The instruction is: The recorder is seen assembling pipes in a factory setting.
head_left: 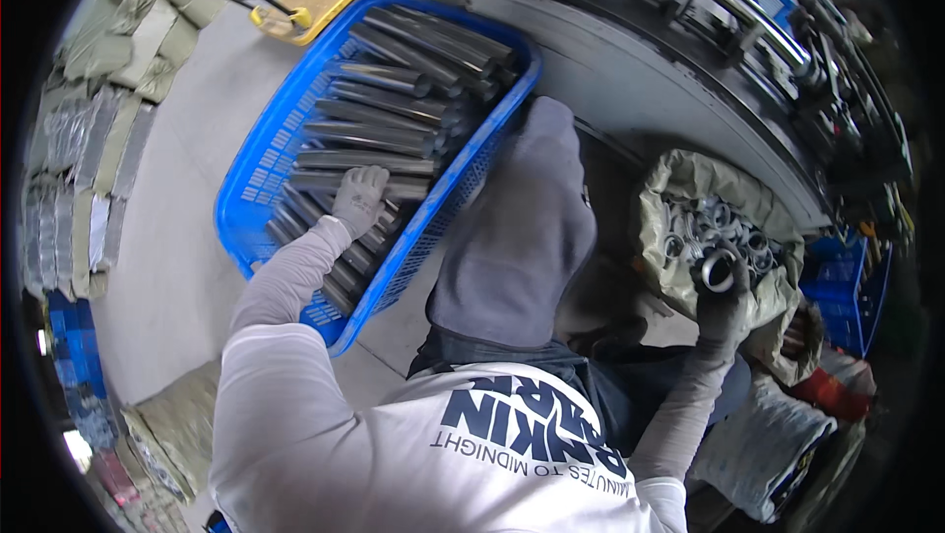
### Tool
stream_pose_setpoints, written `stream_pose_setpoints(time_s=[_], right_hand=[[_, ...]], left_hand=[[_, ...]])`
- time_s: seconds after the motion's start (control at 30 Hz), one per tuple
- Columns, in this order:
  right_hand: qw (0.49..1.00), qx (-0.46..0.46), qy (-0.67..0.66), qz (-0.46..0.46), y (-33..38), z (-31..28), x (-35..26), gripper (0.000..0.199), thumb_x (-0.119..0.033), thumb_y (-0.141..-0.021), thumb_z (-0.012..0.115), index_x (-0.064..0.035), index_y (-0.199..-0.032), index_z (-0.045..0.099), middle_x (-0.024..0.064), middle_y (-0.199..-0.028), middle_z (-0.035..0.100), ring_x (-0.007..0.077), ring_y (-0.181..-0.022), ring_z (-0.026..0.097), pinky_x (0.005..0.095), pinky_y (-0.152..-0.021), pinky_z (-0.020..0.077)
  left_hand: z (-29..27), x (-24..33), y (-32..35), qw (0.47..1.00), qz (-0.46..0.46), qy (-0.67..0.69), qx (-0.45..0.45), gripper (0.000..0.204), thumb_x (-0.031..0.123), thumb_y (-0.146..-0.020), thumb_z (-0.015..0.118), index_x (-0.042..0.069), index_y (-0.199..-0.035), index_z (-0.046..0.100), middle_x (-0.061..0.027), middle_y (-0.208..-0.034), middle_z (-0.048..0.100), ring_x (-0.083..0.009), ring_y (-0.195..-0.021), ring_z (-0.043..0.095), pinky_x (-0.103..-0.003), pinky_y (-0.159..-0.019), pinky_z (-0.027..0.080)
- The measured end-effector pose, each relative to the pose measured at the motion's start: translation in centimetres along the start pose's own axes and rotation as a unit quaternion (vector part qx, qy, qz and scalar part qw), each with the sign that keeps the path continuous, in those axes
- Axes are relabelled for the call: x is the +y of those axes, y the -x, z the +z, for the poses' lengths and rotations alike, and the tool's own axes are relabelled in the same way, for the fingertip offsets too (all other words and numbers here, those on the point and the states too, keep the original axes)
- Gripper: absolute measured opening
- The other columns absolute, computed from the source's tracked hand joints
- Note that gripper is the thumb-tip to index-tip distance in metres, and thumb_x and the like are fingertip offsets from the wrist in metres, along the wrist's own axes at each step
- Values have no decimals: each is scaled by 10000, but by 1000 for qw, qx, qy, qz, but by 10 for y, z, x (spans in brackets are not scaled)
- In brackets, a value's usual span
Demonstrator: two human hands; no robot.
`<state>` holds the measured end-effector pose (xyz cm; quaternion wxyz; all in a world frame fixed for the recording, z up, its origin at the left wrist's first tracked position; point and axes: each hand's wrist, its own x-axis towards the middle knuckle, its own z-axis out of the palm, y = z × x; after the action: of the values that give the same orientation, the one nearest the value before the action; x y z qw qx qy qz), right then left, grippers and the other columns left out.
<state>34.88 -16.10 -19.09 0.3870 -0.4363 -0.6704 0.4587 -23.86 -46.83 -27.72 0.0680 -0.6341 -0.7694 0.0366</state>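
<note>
around and beneath the left grip (362, 196) lies a long blue plastic basket (264, 159) loaded with dark, glossy tubes (364, 125); the gloved fingers rest over several, and whether they have closed on one cannot be told. just beyond the right grip (724, 307) sits an open woven sack (679, 297) of loose metallic rings (697, 228); that grip is narrow, holding a single ring (726, 283). the step in hand looks like picking out parts, and the next move seems to call for wrapping the left fingers around one tube, clear of its neighbours.
</note>
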Motion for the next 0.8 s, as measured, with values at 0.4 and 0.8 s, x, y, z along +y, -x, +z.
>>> stream_pose_setpoints(time_s=[0.4,0.8], right_hand=[[904,-23,-395,164,-16,64,-26,514,-416,-1116,463,-18,-1393,633,93,-1071,752,155,-815,689,301,-714,572],[969,66,106,-211,-10,85,-30,384,14,-854,625,-52,-1222,714,152,-1132,762,326,-1062,742,404,-936,561]], left_hand=[[-183,105,-98,963,-44,259,65,496,136,-682,771,68,-1149,619,-175,-1083,633,-427,-1039,638,-546,-911,493],[-214,294,-171,960,216,174,-23,477,250,-673,830,81,-1048,589,-106,-911,642,-314,-910,672,-441,-815,530]])
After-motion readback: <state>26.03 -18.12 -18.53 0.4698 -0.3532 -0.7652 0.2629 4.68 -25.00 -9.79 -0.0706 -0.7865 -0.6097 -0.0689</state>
